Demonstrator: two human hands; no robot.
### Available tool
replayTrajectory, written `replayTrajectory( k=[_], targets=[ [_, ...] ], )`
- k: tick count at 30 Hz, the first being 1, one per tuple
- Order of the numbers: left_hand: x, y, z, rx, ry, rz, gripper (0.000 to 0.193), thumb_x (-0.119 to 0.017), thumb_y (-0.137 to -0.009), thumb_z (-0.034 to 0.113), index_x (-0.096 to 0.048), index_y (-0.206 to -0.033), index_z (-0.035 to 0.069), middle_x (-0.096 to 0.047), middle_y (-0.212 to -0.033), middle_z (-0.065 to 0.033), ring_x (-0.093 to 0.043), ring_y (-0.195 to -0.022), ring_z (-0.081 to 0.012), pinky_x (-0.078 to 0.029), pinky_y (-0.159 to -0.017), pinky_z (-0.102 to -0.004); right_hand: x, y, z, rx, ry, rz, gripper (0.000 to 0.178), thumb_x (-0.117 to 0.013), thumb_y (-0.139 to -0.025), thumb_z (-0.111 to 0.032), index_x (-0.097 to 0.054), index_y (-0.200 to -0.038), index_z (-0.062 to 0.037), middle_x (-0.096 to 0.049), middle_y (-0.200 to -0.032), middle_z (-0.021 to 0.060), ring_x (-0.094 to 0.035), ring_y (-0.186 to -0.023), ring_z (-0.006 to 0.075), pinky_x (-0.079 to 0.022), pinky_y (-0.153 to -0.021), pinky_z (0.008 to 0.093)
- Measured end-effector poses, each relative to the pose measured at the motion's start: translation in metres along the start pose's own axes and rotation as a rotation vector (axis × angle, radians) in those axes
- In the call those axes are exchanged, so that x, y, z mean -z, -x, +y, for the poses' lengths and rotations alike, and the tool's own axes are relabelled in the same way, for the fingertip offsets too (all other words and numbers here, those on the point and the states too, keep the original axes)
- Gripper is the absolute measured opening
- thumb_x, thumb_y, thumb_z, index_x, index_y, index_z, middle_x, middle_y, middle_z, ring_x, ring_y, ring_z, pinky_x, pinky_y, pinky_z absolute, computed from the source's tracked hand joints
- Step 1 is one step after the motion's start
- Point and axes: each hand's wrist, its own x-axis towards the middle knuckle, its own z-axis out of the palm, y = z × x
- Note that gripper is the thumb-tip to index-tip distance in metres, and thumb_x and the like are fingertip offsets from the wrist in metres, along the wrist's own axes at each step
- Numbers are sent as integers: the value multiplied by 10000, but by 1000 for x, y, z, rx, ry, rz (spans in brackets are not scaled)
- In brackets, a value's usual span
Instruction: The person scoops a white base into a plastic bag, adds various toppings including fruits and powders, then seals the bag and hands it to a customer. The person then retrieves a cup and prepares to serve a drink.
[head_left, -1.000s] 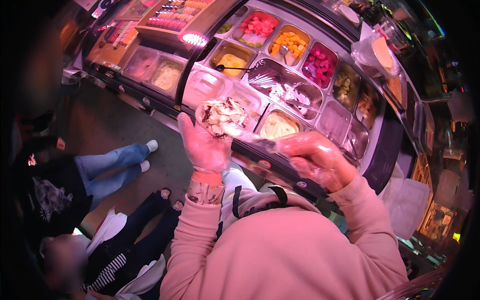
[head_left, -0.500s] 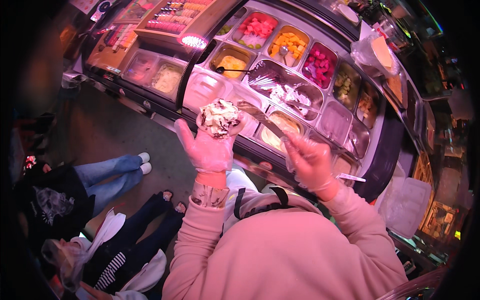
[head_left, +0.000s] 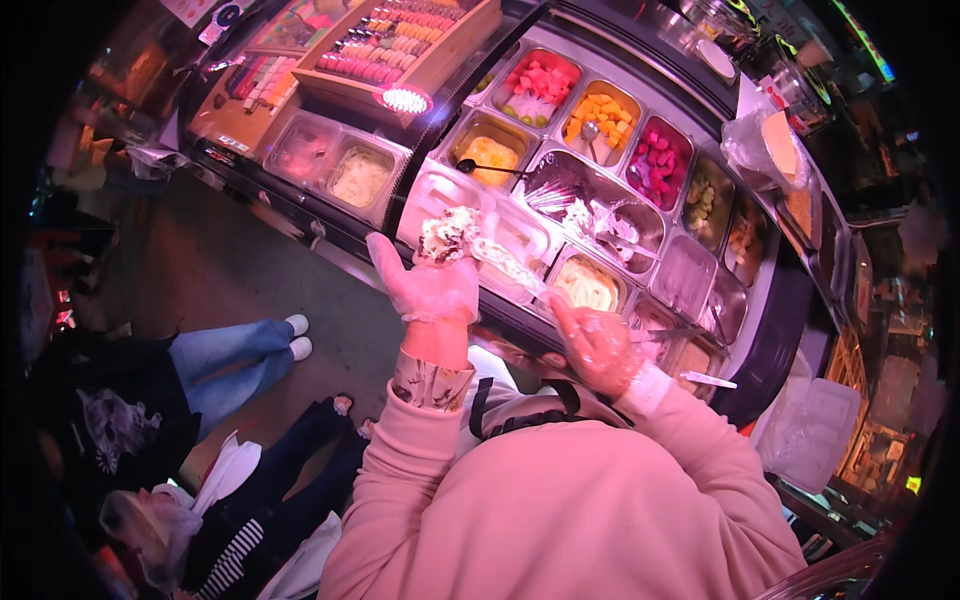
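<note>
My left hand (head_left: 433, 290), in a clear plastic glove, cups a mound of white cream with dark bits (head_left: 448, 236) on its fingers, the thumb standing out to the left. What lies beneath the cream is hidden. My right hand (head_left: 597, 350), gloved too, is wrapped round the handle of a spatula (head_left: 511, 266). The long blade points left, smeared with white cream, and its tip meets the mound's right side. Both hands are above the front edge of a counter of metal food pans. A pan of pale cream (head_left: 587, 284) sits just beyond my right hand.
Other pans hold red fruit cubes (head_left: 543, 76), yellow cubes (head_left: 603, 112), magenta cubes (head_left: 660, 165) and whipped cream (head_left: 600, 222). A wooden box of macarons (head_left: 395, 45) stands back left. Two people (head_left: 220, 365) are at the lower left. A white plastic container (head_left: 812, 430) lies at right.
The spatula has turned so its cream-smeared side shows, and its tip now touches the mound. My right hand has shifted slightly left. The view has shifted a little.
</note>
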Motion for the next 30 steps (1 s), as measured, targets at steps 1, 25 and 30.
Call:
replayTrajectory(
  k=[1, 25, 30],
  targets=[
    [-2, -1, 5, -3, -61, -66, 1101, -663, -873, 683, -236, -1593, -31, -296, -1654, -189, -314, -1514, -379, -236, -1252, -557, 12, -7, 0, -14, -24, 23, 668, -717, -738, 51, -571, -1389, 82, -656, -860, 149, -656, -709, 292, -532, -619, 396],
    [-36, -22, 138, -6, 88, -435, 772, -748, -918, 447, -437, -1486, 28, -360, -1577, -163, -294, -1490, -346, -436, -1155, -559, -26, -82, 46, -1638, -1186, 155, 142, -602, -985, -162, -625, -862, -95, -464, -628, -75, -372, -471, 30, -278, -429, 204],
    [-30, -2, 143, -35, 134, -312, 699, -790, -900, 374, -493, -1442, 46, -426, -1480, -117, -331, -1432, -264, -336, -1192, -468, -126, -165, 69, -1557, -1396, 42, 108, -596, -998, -164, -645, -945, -85, -500, -668, -61, -404, -504, 40, -330, -455, 198]
  ],
)
